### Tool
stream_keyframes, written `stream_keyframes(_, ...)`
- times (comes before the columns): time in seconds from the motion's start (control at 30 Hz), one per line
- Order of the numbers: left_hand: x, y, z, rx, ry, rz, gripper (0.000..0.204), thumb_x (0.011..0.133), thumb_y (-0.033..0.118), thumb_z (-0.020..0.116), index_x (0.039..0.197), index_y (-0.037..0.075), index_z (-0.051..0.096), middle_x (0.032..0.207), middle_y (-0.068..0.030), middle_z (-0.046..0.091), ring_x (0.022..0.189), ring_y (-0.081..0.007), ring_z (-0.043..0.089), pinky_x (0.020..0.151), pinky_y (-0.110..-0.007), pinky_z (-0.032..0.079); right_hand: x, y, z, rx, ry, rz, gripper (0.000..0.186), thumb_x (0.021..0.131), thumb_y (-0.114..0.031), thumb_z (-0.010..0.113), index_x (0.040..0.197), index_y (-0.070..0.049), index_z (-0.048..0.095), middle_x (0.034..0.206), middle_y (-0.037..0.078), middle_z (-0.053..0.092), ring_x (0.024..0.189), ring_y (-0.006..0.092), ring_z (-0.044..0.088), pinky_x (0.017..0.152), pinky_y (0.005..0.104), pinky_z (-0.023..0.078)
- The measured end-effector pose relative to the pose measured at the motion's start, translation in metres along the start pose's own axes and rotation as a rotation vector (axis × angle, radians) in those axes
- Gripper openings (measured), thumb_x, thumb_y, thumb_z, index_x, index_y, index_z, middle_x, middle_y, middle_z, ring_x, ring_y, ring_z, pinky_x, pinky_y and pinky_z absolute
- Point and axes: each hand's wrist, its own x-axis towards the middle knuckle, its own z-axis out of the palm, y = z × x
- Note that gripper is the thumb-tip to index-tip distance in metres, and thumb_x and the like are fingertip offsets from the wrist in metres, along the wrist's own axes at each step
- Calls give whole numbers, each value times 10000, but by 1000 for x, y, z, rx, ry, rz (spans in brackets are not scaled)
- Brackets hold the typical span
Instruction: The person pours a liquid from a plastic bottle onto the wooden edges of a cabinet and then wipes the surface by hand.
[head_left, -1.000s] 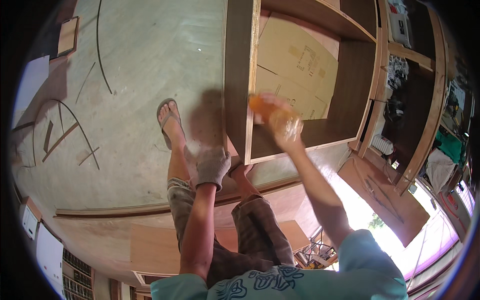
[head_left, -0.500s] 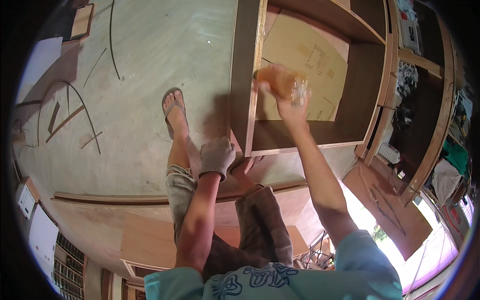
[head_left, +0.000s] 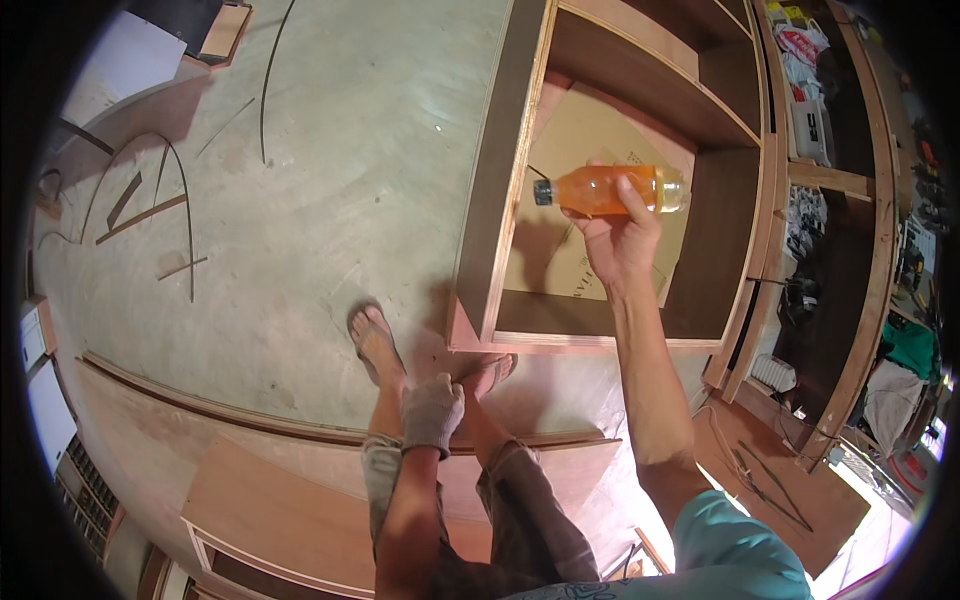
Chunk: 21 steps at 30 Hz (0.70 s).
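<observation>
My bare right hand [head_left: 625,245] is wrapped round a clear bottle [head_left: 600,190] of orange liquid. The bottle lies sideways in the grip, its black cap [head_left: 543,192] pointing left and its pale yellowish base to the right. It is held over the near compartment of a wooden cabinet frame [head_left: 480,190], where a flat sheet of cardboard [head_left: 560,265] shows behind it. My left hand [head_left: 432,412], in a grey knitted glove, is closed in front of my legs, below the cabinet's near left corner. Whatever its fingers may hold is hidden.
Wooden shelving [head_left: 850,215] with tools and bags runs along the right. Thin dark strips [head_left: 190,235] lie on the floor at the left. A long board edge [head_left: 250,425] crosses behind my feet, and a wooden cabinet [head_left: 270,510] stands at the lower left.
The bottle, blurred before, is now sharp and lies more level, somewhat to the right. My view has shifted, so the cabinet sits lower. The gloved hand stays closed, now apart from the cabinet corner.
</observation>
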Motion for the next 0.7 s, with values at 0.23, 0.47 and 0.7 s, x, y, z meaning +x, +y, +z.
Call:
stream_keyframes(0.23, -8, -6, 21, 12, -173, -15, 332, 968, 348, 541, 1083, 89, 714, 869, -170, 756, 823, -388, 741, 758, -513, 597, -5, 27, -20, 369, -165, 156, 506, 938, -328, 751, 1324, -46, 585, 1311, 178, 651, 1235, 414, 623, 983, 606, 550)
stream_keyframes(0.47, 3, -9, 11, 1, -163, -60, 335, 968, 339, 546, 1070, 71, 720, 895, -180, 757, 804, -391, 735, 753, -511, 593, -25, -3, 9, 278, -249, -13, 566, 927, -274, 765, 1392, -34, 549, 1401, 192, 597, 1333, 444, 547, 1095, 662, 458)
stream_keyframes(0.7, 2, -12, 12, -56, -166, -17, 337, 973, 324, 543, 1114, 66, 708, 912, -188, 752, 813, -389, 732, 758, -497, 592, -29, 20, 16, -233, 0, -331, 529, 842, 31, 787, 1323, 24, 568, 1336, 170, 643, 1237, 283, 629, 1060, 489, 529)
